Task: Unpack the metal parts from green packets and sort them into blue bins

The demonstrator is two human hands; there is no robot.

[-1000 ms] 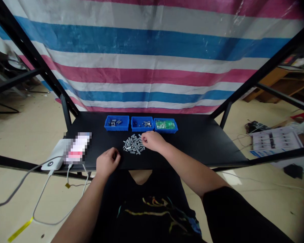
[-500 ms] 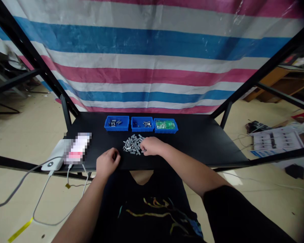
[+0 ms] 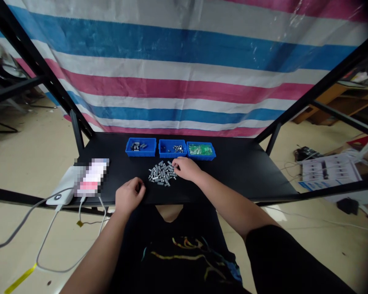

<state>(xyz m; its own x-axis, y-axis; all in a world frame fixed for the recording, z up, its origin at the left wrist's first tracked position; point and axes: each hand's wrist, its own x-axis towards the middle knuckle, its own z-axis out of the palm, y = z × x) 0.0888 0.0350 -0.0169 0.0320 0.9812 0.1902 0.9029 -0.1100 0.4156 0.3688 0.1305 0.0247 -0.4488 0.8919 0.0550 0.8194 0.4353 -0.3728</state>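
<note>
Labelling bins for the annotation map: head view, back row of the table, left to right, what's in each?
Blue bin with a few grey metal parts → blue bin with small metal bits → blue bin of green pieces.

The tabletop (image 3: 239, 171) was matt black, smooth, on black metal bars. The pile of parts (image 3: 161, 174) looked like dull grey metal. Three bins (image 3: 141, 152) along the far edge were glossy blue plastic. Near the left edge, the white box (image 3: 63, 188) was smooth plastic. The striped sheet (image 3: 184, 81) behind was shiny woven plastic, creased.
</note>
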